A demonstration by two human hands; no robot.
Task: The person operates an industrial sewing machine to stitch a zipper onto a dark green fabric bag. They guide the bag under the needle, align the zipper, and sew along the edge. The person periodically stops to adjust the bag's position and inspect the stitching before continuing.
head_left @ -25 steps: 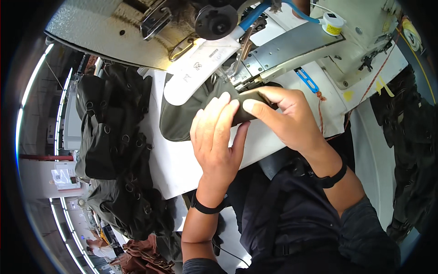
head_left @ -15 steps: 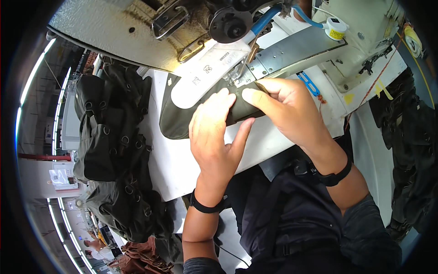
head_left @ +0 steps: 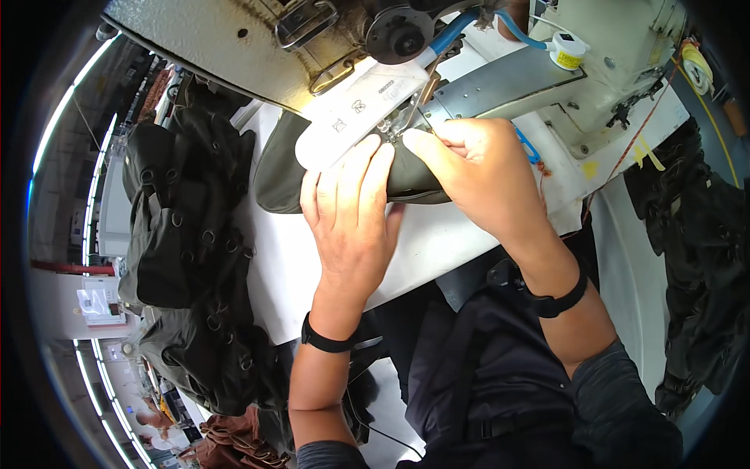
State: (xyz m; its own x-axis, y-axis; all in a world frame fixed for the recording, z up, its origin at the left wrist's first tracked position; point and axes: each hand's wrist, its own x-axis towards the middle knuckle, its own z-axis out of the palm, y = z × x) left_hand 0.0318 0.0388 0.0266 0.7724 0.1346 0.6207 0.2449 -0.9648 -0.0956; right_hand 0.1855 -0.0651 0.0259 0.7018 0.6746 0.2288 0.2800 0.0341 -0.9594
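A dark olive fabric piece [head_left: 281, 176] lies on the white table under the presser foot [head_left: 394, 129] of a sewing machine. My left hand [head_left: 348, 215] rests on it with fingers stretched out flat, their tips just short of the presser foot. Thumb and fingers of my right hand [head_left: 492, 176] pinch the fabric at the right of the foot. What lies inside that pinch is mostly hidden. A long white plastic cover [head_left: 355, 113] hangs over the fabric beside the needle area.
Above my hands is the machine head [head_left: 203, 39], with a grey metal bed plate [head_left: 500, 82] at right. A blue slotted tool [head_left: 526, 143] lies near my right hand. Piles of dark fabric bags [head_left: 168, 250] stand at left, with more dark fabric [head_left: 695, 258] at right.
The fabric has slid left past the presser foot. My left hand has moved left and laid its fingers flatter. My right hand has come closer to the foot, still pinching.
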